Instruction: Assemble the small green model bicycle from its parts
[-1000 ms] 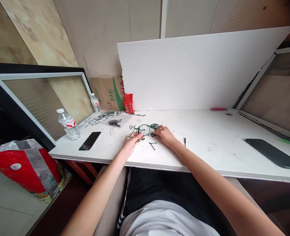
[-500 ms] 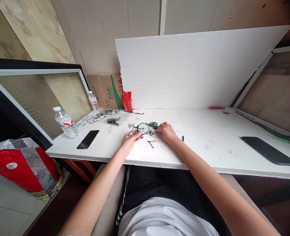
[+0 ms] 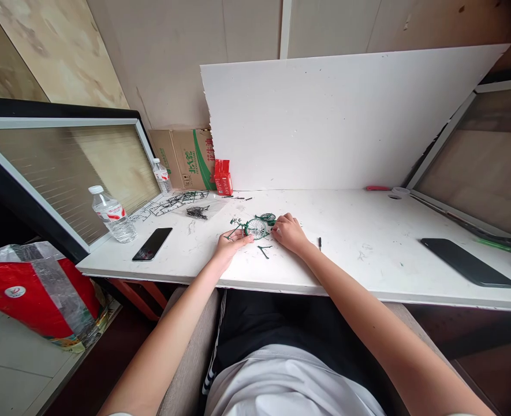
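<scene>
My left hand [image 3: 230, 245] is closed on a small green model bicycle [image 3: 241, 229], holding it just over the table by its frame. The bicycle's spoked wheel [image 3: 256, 229] points to the right, towards my other hand. My right hand [image 3: 290, 233] rests on the table with its fingers curled together beside small green parts; anything between the fingertips is hidden. Behind the wheel lies another green wheel piece [image 3: 266, 217]. A green forked part [image 3: 264, 251] lies on the table in front, between my hands.
Black part frames [image 3: 177, 202] and a clear bag of dark parts [image 3: 197, 212] lie at the back left. Nearby are a phone [image 3: 152, 244], a water bottle [image 3: 113, 215] and a red box [image 3: 223, 177]. A dark flat case [image 3: 467, 263] lies on the right; a short black stick [image 3: 320, 243] is closer.
My left hand has shifted the model bicycle slightly to the right, and its wheel now covers some of the small green parts. My right hand has stayed nearly in place, fingers still curled.
</scene>
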Tool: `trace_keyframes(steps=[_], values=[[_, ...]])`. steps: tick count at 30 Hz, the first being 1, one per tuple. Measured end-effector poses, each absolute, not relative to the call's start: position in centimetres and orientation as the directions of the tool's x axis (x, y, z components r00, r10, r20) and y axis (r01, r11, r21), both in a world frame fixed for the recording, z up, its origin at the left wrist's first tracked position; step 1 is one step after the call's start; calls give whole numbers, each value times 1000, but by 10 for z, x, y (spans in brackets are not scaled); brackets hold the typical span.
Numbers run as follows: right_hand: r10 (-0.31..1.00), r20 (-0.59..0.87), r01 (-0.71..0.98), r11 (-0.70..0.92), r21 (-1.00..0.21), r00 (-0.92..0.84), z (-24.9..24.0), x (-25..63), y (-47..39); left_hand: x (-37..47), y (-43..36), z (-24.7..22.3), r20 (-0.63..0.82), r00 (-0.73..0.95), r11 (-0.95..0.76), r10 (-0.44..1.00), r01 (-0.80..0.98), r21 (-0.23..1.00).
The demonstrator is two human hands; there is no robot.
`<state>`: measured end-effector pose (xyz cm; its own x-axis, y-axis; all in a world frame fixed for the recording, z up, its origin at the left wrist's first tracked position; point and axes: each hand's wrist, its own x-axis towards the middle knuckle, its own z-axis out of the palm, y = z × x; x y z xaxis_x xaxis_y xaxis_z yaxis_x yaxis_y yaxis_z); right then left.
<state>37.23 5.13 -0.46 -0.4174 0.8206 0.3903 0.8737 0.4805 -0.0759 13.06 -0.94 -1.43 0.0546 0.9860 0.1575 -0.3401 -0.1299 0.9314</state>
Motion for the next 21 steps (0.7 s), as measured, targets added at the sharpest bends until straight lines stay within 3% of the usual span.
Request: trace_keyframes(steps=[8, 15, 21], values=[[852, 360, 898, 433, -75, -380, -5, 372, 48, 131, -11, -12, 168, 59, -143, 984, -293, 945], [815, 381, 846, 516, -134, -437, -6, 377, 49, 133, -14, -11, 159, 66, -132, 985, -303, 944], [794, 378, 866, 499, 41, -476, -8, 373, 54, 133, -15, -10, 165, 67, -138, 984, -299, 944]])
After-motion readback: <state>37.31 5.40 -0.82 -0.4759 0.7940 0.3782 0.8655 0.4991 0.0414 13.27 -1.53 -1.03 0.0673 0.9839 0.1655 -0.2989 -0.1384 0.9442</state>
